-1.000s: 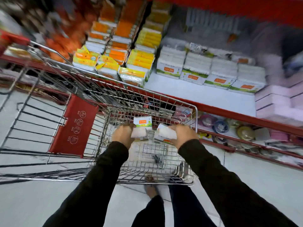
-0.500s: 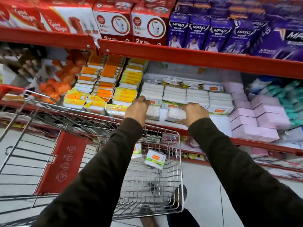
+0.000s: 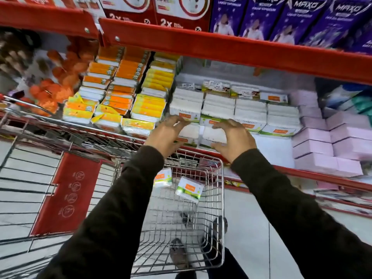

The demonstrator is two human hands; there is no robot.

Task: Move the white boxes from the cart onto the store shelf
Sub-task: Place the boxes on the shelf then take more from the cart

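Note:
Two white boxes stand side by side at the front of the store shelf (image 3: 269,146). My left hand (image 3: 167,135) wraps the left white box (image 3: 189,131), fingers over its top. My right hand (image 3: 235,139) spans the right white box (image 3: 214,134), fingers above and thumb below. Behind them sit stacked rows of the same white boxes (image 3: 249,113). In the wire cart (image 3: 222,198) below my arms lie two more white boxes, one tilted near the middle (image 3: 189,189) and one partly hidden by my left sleeve (image 3: 162,177).
Orange and yellow packs (image 3: 128,97) fill the shelf to the left, pink boxes (image 3: 330,143) to the right. A red upper shelf edge (image 3: 221,49) hangs low over the white boxes. The cart's red seat flap (image 3: 66,194) is at the left.
Both hands lifted a white box each out of the cart, carried them up to the shelf, and now hold them set down at the shelf's front edge. My view tilted up.

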